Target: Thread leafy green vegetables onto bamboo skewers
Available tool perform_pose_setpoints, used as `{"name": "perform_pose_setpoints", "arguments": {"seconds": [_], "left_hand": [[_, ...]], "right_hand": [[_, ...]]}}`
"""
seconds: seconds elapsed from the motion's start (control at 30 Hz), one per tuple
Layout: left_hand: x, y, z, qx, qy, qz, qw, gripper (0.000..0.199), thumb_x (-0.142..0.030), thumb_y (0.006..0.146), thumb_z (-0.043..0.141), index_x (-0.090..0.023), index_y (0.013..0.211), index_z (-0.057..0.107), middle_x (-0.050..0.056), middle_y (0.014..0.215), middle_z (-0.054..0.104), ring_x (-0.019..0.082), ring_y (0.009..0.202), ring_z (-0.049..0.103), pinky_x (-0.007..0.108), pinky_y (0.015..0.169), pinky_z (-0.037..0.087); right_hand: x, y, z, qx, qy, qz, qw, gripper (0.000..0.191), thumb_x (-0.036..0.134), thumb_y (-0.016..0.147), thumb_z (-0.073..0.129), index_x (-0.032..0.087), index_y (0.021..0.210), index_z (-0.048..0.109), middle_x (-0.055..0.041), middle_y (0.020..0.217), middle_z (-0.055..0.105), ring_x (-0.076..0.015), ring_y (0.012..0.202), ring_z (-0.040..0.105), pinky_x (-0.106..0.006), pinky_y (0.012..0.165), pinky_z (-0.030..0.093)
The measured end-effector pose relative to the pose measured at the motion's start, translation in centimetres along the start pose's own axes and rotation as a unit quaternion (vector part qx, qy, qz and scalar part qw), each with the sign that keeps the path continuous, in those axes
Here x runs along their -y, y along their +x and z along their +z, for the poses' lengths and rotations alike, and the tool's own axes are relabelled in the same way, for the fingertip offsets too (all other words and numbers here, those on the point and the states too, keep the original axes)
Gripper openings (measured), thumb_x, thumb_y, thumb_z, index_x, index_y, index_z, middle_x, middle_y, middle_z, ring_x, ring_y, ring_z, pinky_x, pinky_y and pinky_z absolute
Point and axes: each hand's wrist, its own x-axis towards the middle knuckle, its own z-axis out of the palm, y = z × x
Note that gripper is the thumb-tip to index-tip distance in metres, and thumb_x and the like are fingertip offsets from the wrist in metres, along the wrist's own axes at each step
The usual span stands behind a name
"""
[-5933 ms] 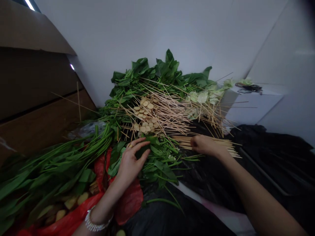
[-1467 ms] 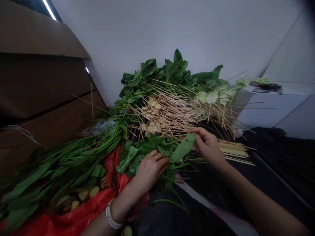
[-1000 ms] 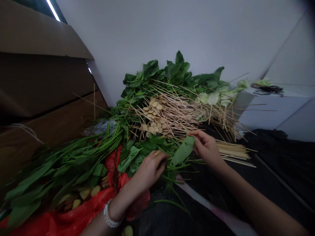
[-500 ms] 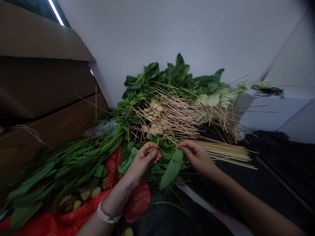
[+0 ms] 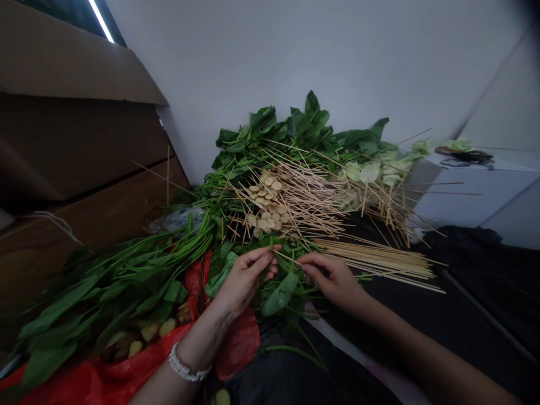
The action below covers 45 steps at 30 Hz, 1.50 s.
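Observation:
My left hand [image 5: 250, 271], closed in a pinch, holds a short green vegetable stem at its fingertips. Between both hands runs a thin wooden skewer [image 5: 289, 258], its left end at the stem. The fingers of my right hand [image 5: 325, 275] are pinched round the skewer's other end. Just below the skewer hangs a broad green leaf [image 5: 280, 295] on a stem; whether it is joined to the held piece I cannot tell. Under the hands lie more loose leafy greens [image 5: 270, 289].
Bare skewers [image 5: 379, 259] lie to the right. Behind are skewered pale round slices [image 5: 266, 191], skewered lettuce-like leaves [image 5: 369, 171] and leafy greens [image 5: 310, 121] against the wall. At left, long-stemmed greens [image 5: 105, 281] lie over a red plastic bag [image 5: 113, 377] beside a cardboard box [image 5: 71, 146].
My right hand has shifted slightly down and left, and the skewer now shows between the hands. The broad leaf has dropped down and left from my right fingertips. The view has shifted slightly.

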Motion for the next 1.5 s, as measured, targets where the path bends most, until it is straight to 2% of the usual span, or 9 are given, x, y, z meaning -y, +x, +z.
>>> {"name": "perform_pose_setpoints", "arguments": {"seconds": [0.2,0.47,0.7,0.9,1.07,1.2,1.3,1.4,1.5], "left_hand": [[0.0,-0.1,0.2,-0.012,0.035,0.023,0.999,0.036,-0.035,0.067,0.084,-0.014,0.095,0.078,0.002,0.072,0.064,0.008,0.062,0.055,0.019,0.058,0.044],[0.0,0.1,-0.4,-0.053,0.199,0.104,0.973,0.029,-0.039,0.070,0.079,-0.017,0.089,0.080,0.001,0.069,0.064,0.010,0.061,0.054,0.022,0.059,0.044],[0.0,0.1,-0.4,-0.022,0.203,0.085,0.975,0.026,-0.039,0.073,0.076,-0.016,0.086,0.079,0.000,0.066,0.060,0.009,0.058,0.049,0.021,0.057,0.041],[0.8,-0.1,0.2,0.049,0.264,0.095,0.959,0.026,-0.039,0.076,0.073,-0.016,0.066,0.076,0.002,0.065,0.059,0.012,0.061,0.051,0.023,0.058,0.040],[0.5,-0.4,0.1,0.048,0.327,0.162,0.930,0.026,-0.035,0.088,0.060,-0.018,0.095,0.078,0.006,0.087,0.070,0.018,0.082,0.062,0.028,0.075,0.046],[0.4,-0.2,-0.7,0.006,0.428,0.260,0.866,0.029,-0.028,0.095,0.050,-0.019,0.114,0.071,0.008,0.098,0.069,0.019,0.091,0.063,0.031,0.081,0.047],[1.1,-0.1,-0.9,0.050,0.549,0.330,0.766,0.034,-0.018,0.097,0.045,-0.022,0.126,0.062,0.009,0.115,0.067,0.021,0.106,0.058,0.037,0.090,0.045],[2.1,0.0,-0.8,0.102,0.671,0.330,0.656,0.041,-0.013,0.096,0.045,-0.024,0.134,0.055,0.008,0.126,0.065,0.025,0.114,0.053,0.042,0.090,0.042],[2.6,0.1,-0.7,0.090,0.734,0.308,0.599,0.039,-0.019,0.095,0.051,-0.023,0.133,0.055,0.008,0.111,0.070,0.026,0.103,0.054,0.042,0.081,0.041]], "right_hand": [[0.0,0.1,0.0,0.002,-0.010,0.002,1.000,0.020,0.025,0.093,0.049,0.019,0.094,0.068,-0.0001,0.067,0.065,-0.0139,0.060,0.060,-0.025,0.058,0.046],[0.0,-0.2,0.2,-0.025,-0.061,-0.028,0.997,0.019,0.023,0.092,0.051,0.020,0.092,0.070,0.0004,0.067,0.067,-0.0136,0.058,0.060,-0.024,0.058,0.045],[0.1,-0.4,0.6,-0.028,-0.075,-0.045,0.996,0.019,0.021,0.093,0.051,0.020,0.091,0.069,0.0002,0.066,0.066,-0.0132,0.057,0.059,-0.024,0.059,0.044],[0.5,-0.6,1.2,-0.014,-0.060,-0.053,0.997,0.018,0.020,0.093,0.050,0.020,0.090,0.067,-0.0012,0.073,0.068,-0.0135,0.064,0.061,-0.024,0.063,0.045],[0.6,-0.2,0.2,-0.020,-0.034,-0.025,0.999,0.017,0.023,0.094,0.049,0.019,0.088,0.065,0.0010,0.065,0.062,-0.0124,0.059,0.057,-0.023,0.060,0.043],[-0.5,0.7,-2.1,-0.120,0.076,0.043,0.989,0.018,0.033,0.093,0.050,0.019,0.091,0.061,0.0026,0.062,0.059,-0.0108,0.052,0.051,-0.022,0.049,0.037],[-1.5,1.5,-3.5,-0.176,0.162,0.084,0.967,0.025,0.042,0.089,0.057,0.018,0.089,0.061,0.0037,0.061,0.057,-0.0068,0.040,0.041,-0.020,0.038,0.028],[-2.1,1.9,-3.9,-0.200,0.193,0.104,0.955,0.033,0.049,0.085,0.060,0.017,0.089,0.062,0.0045,0.058,0.056,-0.0046,0.033,0.035,-0.020,0.033,0.022],[-2.3,1.8,-3.6,-0.189,0.182,0.104,0.959,0.035,0.051,0.085,0.060,0.016,0.090,0.064,0.0041,0.058,0.056,-0.0045,0.033,0.036,-0.021,0.033,0.023]]}}
